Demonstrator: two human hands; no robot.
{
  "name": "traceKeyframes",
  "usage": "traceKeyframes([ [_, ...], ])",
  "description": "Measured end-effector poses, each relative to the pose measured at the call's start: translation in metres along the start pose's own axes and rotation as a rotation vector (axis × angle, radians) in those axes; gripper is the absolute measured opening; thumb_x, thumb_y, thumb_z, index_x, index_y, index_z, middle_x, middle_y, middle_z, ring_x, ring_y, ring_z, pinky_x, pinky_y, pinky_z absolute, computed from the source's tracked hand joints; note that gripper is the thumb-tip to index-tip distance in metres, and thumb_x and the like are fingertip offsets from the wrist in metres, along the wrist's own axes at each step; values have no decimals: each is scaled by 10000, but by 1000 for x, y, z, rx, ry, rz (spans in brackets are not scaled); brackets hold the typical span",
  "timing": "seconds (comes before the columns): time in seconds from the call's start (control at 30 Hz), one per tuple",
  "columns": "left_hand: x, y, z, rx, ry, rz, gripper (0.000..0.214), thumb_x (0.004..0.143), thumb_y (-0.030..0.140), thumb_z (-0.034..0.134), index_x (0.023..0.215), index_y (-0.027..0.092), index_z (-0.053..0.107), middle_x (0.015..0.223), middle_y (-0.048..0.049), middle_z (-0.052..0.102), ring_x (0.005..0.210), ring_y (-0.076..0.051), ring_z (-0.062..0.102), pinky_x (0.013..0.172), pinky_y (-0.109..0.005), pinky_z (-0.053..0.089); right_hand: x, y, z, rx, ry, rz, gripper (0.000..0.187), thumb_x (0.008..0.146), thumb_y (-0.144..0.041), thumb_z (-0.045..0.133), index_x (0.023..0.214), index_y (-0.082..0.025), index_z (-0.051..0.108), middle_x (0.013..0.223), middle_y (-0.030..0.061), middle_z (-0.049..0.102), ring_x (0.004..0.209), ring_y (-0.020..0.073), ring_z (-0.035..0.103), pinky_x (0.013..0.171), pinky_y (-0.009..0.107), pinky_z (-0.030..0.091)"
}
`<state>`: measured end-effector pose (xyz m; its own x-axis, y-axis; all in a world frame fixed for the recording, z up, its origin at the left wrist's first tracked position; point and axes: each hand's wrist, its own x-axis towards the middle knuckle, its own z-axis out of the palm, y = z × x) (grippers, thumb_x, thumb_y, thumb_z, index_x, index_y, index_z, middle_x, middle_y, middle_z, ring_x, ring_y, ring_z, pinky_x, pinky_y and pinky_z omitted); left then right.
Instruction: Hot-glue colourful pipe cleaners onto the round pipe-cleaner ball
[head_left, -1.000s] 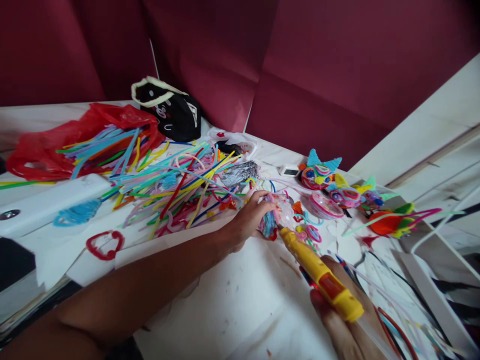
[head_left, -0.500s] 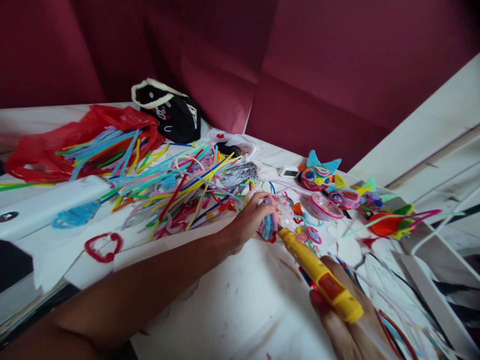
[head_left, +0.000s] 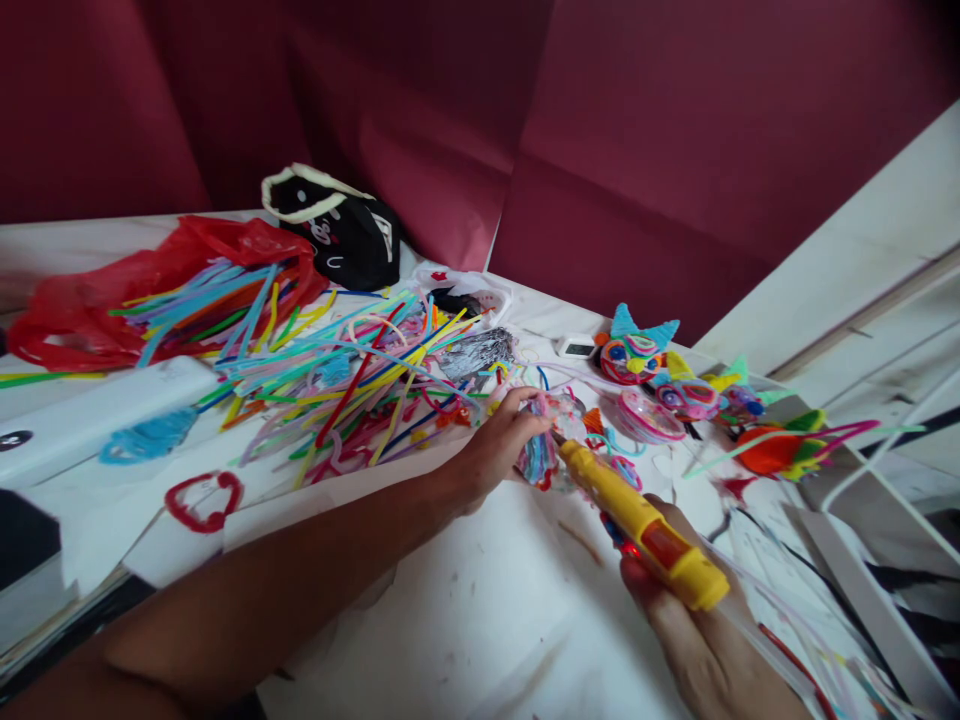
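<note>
My left hand (head_left: 496,445) reaches across the white table (head_left: 480,610) and grips a small pink and blue pipe-cleaner craft piece (head_left: 546,438). My right hand (head_left: 694,625), at the lower right, is closed around a yellow and red glue gun (head_left: 637,520). The gun's tip points up-left and touches the craft piece right beside my left fingers.
A heap of loose coloured pipe cleaners (head_left: 337,375) lies left of the hands, a red plastic bag (head_left: 97,300) and a black pouch (head_left: 337,230) behind it. Finished colourful figures (head_left: 637,350) and an orange one (head_left: 780,445) sit at the right. A red loop (head_left: 202,500) lies at the left.
The glue gun has edged up and left, its tip now against the craft piece. My left hand has tilted the piece slightly towards the gun.
</note>
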<state>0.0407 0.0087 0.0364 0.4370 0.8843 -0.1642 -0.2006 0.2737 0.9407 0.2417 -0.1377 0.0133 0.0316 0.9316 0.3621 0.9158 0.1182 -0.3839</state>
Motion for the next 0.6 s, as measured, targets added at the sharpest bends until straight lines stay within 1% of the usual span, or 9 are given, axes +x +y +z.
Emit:
traceKeyframes([
  [0.2, 1, -1, -1, -9, 8, 9, 457, 757, 314, 554, 1210, 303, 495, 923, -13, 538, 738, -155, 566, 548, -250, 525, 4, 1, 0, 68, -3, 7, 335, 913, -382, 553, 1230, -276, 578, 1138, 72, 670, 1059, 269, 640, 746, 302, 577],
  [0.37, 0, -2, -1, -14, -6, 7, 455, 768, 312, 539, 1219, 298, 486, 876, -4, 538, 704, -143, 559, 564, -247, 519, 8, -3, 1, 146, -37, -4, 328, 938, -381, 563, 1208, -195, 577, 1170, 81, 623, 982, 198, 638, 813, 371, 556],
  [0.47, 0, -2, -1, -3, -9, 15, 452, 771, 313, 531, 1221, 302, 484, 848, 0, 535, 683, -139, 550, 563, -246, 515, 12, -9, 2, 188, -69, -1, 328, 934, -358, 578, 1207, -177, 576, 1198, 83, 606, 999, 200, 627, 838, 398, 548],
  [0.6, 3, -2, -2, -15, -4, -8, 468, 739, 314, 556, 1202, 301, 495, 885, -14, 555, 730, -163, 571, 563, -266, 531, 13, -16, -1, 225, -97, 12, 331, 929, -351, 585, 1217, -188, 573, 1221, 84, 597, 1032, 209, 619, 855, 404, 542],
])
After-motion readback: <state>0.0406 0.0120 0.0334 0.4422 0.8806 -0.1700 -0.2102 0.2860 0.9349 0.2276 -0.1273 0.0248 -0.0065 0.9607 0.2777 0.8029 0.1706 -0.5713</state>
